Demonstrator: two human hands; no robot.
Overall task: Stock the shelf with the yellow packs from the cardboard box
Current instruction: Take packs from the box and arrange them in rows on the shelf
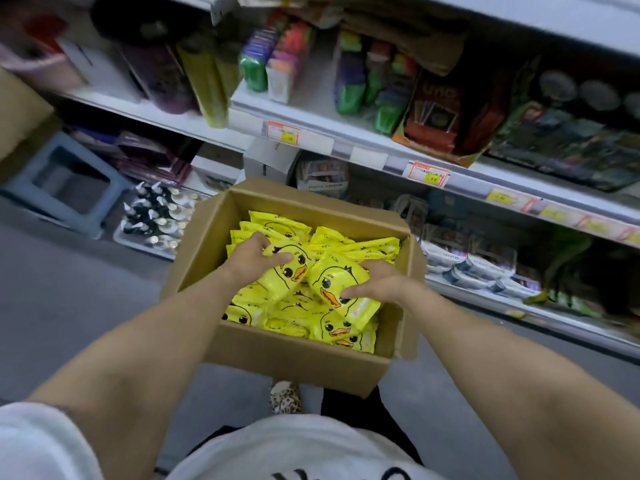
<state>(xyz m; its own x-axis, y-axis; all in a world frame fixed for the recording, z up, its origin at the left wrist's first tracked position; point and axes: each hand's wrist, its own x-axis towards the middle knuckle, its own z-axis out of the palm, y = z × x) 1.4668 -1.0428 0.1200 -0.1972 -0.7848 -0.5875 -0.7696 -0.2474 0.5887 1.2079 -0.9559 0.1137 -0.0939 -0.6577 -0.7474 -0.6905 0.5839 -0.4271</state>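
Grip is closed on one yellow pack per hand, left hand [257, 251] on left pack [290, 271], right hand [378, 284] on right pack [331, 281], both lying atop the heap [349, 245] in the box [294, 360]; each should be lifted clear before the shelf [367, 148] is reached for.

Packs [332, 282] in the box [298, 362]: small black print "OKOK" near one edge of several wrappers. The characters beside it are too small to read.

Tag [282, 133] on the shelf [346, 147] rail, directly beyond the box: number "35" on a yellow field.

Second tag [429, 175], same rail, beyond the box and to its right: "99".

Red carton [440, 109], above that rail, beyond-right of the box: "UNO", blurred.

Further tags [498, 197], right of the box: illegible.
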